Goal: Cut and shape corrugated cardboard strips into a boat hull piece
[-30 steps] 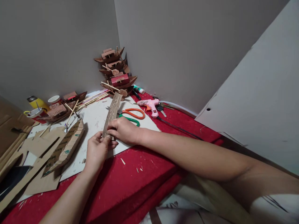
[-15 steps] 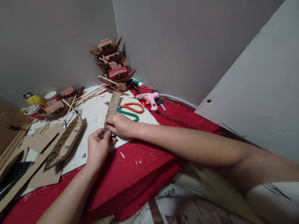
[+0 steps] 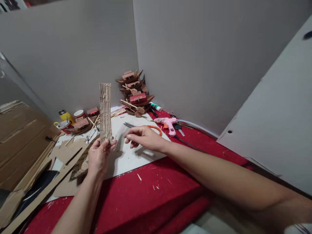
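Observation:
A ribbed cardboard strip [image 3: 105,110] stands upright, its lower end gripped between the thumb and fingers of my left hand [image 3: 98,157]. To its right my right hand [image 3: 143,138] hovers over the white sheet [image 3: 126,162], fingers curled and parted, with nothing seen between them. Scissors [image 3: 157,129] with an orange handle lie behind my right hand, which hides their other handle. Partly covered by my left hand is a cardboard boat hull [image 3: 81,167].
Stacked model boats [image 3: 136,97] stand in the corner. A pink glue gun [image 3: 169,123] lies on the red cloth [image 3: 151,191]. Cups [image 3: 79,114], a yellow bottle [image 3: 65,116], thin sticks [image 3: 118,112] and cardboard pieces [image 3: 68,151] occupy the left side.
My right hand has let go of the cardboard strip and moved right. My left hand has raised the strip upright. The camera view has shifted, so the scene sits lower and farther right.

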Tool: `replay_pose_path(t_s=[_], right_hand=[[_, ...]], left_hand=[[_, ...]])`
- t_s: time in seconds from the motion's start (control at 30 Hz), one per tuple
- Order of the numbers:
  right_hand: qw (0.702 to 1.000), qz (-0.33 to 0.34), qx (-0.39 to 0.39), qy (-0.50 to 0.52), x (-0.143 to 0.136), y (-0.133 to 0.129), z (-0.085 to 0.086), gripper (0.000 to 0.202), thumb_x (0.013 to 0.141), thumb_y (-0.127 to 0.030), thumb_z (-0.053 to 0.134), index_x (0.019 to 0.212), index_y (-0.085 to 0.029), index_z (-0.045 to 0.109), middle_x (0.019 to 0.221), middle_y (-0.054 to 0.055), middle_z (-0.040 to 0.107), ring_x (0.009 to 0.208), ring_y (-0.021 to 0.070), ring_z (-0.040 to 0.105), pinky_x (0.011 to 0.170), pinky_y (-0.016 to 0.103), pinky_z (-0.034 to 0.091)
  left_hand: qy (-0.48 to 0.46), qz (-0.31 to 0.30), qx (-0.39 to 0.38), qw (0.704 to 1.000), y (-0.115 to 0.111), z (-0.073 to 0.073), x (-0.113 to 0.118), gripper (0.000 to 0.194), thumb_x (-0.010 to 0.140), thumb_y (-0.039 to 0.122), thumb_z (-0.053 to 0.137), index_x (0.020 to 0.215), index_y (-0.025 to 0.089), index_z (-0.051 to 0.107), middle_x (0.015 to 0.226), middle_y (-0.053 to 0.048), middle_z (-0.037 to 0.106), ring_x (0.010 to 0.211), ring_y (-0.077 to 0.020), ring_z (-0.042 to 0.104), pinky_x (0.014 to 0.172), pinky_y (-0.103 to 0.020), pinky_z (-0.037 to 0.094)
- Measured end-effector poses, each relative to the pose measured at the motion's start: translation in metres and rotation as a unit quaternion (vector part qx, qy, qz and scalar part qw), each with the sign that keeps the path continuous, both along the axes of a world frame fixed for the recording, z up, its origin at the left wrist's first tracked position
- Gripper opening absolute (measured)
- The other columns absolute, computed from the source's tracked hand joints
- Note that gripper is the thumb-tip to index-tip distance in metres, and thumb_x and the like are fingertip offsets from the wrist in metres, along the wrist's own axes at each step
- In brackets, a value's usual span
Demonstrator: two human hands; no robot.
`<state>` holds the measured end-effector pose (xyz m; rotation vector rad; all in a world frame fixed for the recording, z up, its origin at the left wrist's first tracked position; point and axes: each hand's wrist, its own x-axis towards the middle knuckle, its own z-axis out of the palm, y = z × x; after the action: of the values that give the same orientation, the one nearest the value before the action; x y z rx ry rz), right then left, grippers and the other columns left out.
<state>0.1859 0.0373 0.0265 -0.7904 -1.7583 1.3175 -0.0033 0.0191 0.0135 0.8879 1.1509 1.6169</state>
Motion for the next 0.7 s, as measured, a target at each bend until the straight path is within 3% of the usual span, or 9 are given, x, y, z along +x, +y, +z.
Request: replay_pose_path(t_s=[0.13, 0.3, 0.43, 0.53, 0.7], right_hand=[[0.995, -0.057, -0.070, 0.042, -0.011, 0.015, 0.002, 0.028, 0.081, -0.032, 0.061, 0.103, -0.014, 0.058, 0.086, 0.005, 0.065, 0.061, 0.0094, 0.059, 0.045, 0.017, 0.044], [0.996, -0.046, -0.068, 0.025, -0.019, 0.019, 0.007, 0.012, 0.081, -0.024, 0.056, 0.082, -0.012, 0.058, 0.064, -0.002, 0.055, 0.049, 0.0062, 0.049, 0.043, 0.016, 0.041], [0.993, 0.067, -0.087, -0.039, -0.018, 0.006, 0.006, 0.010, 0.074, -0.021, 0.059, 0.077, -0.012, 0.061, 0.059, -0.004, 0.054, 0.045, 0.0062, 0.046, 0.041, 0.016, 0.036], [0.977, 0.161, -0.102, -0.096, -0.020, -0.007, -0.003, 0.007, 0.067, -0.017, 0.062, 0.070, -0.011, 0.061, 0.056, -0.005, 0.053, 0.046, 0.0063, 0.046, 0.043, 0.016, 0.036], [0.969, 0.196, -0.082, -0.126, -0.028, -0.012, -0.012, 0.005, 0.067, -0.017, 0.057, 0.067, -0.012, 0.056, 0.057, -0.005, 0.050, 0.049, 0.0057, 0.044, 0.045, 0.015, 0.036]], left_hand=[[0.003, -0.083, -0.003, 0.997, -0.010, -0.001, 0.010, 0.027, 0.061, 0.021, 0.076, 0.083, 0.016, 0.061, 0.076, 0.000, 0.069, 0.069, -0.0163, 0.070, 0.062, -0.023, 0.055], [0.042, -0.219, -0.038, 0.974, -0.016, 0.001, 0.013, 0.029, 0.064, 0.025, 0.078, 0.087, 0.012, 0.068, 0.078, -0.007, 0.070, 0.063, -0.0162, 0.066, 0.058, -0.027, 0.054], [0.020, -0.181, -0.028, 0.983, -0.011, 0.005, 0.001, 0.030, 0.069, 0.032, 0.075, 0.095, 0.018, 0.068, 0.088, -0.005, 0.071, 0.072, -0.0141, 0.065, 0.060, -0.022, 0.052], [0.012, -0.149, -0.010, 0.989, -0.006, 0.005, -0.005, 0.029, 0.069, 0.035, 0.074, 0.089, 0.015, 0.068, 0.083, -0.006, 0.071, 0.066, -0.0133, 0.064, 0.056, -0.020, 0.048], [-0.007, -0.098, 0.011, 0.995, -0.006, 0.001, -0.001, 0.027, 0.066, 0.037, 0.075, 0.074, 0.013, 0.066, 0.068, -0.004, 0.070, 0.060, -0.0155, 0.064, 0.055, -0.023, 0.048]])
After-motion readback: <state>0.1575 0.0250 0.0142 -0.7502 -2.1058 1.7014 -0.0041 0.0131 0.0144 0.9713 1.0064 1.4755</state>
